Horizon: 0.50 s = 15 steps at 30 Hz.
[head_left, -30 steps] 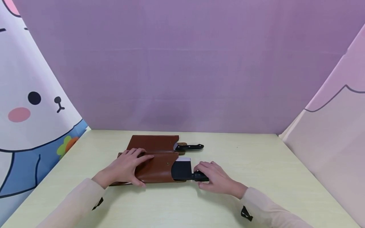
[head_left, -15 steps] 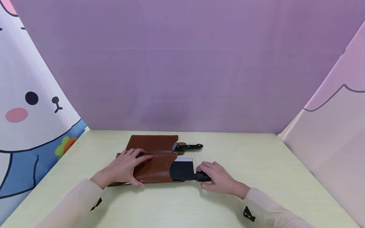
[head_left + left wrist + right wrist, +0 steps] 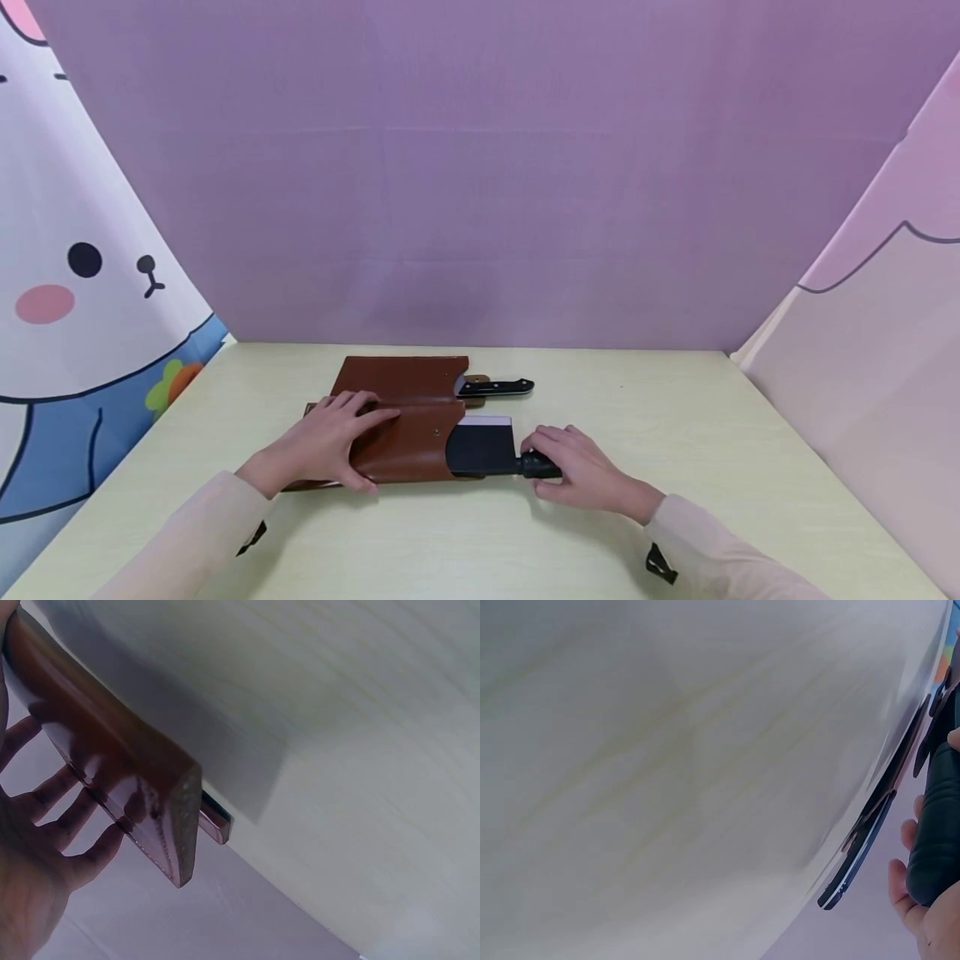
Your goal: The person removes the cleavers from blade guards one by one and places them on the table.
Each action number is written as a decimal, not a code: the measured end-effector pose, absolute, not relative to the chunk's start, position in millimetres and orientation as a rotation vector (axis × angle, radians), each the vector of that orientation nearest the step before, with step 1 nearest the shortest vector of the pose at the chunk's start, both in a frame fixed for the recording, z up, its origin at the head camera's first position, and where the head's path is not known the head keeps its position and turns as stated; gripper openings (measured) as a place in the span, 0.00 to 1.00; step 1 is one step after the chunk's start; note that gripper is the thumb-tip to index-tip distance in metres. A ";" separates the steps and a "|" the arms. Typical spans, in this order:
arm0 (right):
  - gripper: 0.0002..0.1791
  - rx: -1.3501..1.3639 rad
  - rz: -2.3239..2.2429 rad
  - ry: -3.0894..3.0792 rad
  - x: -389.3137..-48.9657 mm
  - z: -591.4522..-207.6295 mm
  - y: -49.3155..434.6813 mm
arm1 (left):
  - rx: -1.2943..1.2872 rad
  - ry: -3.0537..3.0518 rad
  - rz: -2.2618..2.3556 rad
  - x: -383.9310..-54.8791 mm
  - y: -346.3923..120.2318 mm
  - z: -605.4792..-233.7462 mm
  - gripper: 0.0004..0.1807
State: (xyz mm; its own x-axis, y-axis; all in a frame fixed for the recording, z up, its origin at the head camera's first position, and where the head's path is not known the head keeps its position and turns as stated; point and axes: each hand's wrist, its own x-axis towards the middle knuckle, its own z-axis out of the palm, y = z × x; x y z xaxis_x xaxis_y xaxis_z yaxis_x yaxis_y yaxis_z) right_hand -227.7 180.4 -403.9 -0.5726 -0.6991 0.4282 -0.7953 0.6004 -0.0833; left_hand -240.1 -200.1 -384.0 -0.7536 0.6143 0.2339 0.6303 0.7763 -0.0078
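Note:
My left hand (image 3: pixel 322 442) grips a brown leather sheath (image 3: pixel 408 442), thumb at its near edge and fingers spread over its top. In the left wrist view, the fingers reach along the stitched edge of this sheath (image 3: pixel 112 742). A cleaver (image 3: pixel 482 450) with a black blade and a pale edge strip sits partly inside; the rest of its blade is hidden by the leather. My right hand (image 3: pixel 581 468) holds the cleaver's black handle, its fingers curled round it. The ridged handle (image 3: pixel 939 817) shows large in the right wrist view.
Behind lies a second brown sheath (image 3: pixel 405 375), partly covered by the first. From it sticks a knife's black riveted handle (image 3: pixel 501 387). Both are on a pale wooden table (image 3: pixel 675 417). A purple backdrop (image 3: pixel 480 183) rises along the table's far edge, with cartoon-printed cloth at the sides.
The right hand has moved slightly right with the cleaver, and more of the blade shows outside the sheath. The left hand keeps its hold on the sheath, nearly still.

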 end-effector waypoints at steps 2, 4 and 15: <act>0.19 1.208 0.379 -2.476 -227.9 -404.4 181.1 | -0.978 -2.743 -0.103 -240.6 -200.4 -384.3 0.55; 0.19 1.211 0.376 -2.471 -228.1 -404.8 181.8 | -0.979 -2.740 -0.103 -241.1 -200.6 -384.5 0.55; 0.18 1.204 0.355 -2.441 -229.8 -406.5 185.1 | -0.972 -2.735 -0.095 -244.3 -203.4 -387.3 0.55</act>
State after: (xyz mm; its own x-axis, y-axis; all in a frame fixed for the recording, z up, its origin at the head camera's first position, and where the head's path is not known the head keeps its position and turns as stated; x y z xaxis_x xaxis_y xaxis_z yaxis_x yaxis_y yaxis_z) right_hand -229.8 185.1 -406.5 -0.5523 -0.6999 0.4528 -0.7999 0.5980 -0.0514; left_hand -244.3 -203.4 -387.3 -0.7509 0.6139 0.2433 0.6293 0.7770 -0.0184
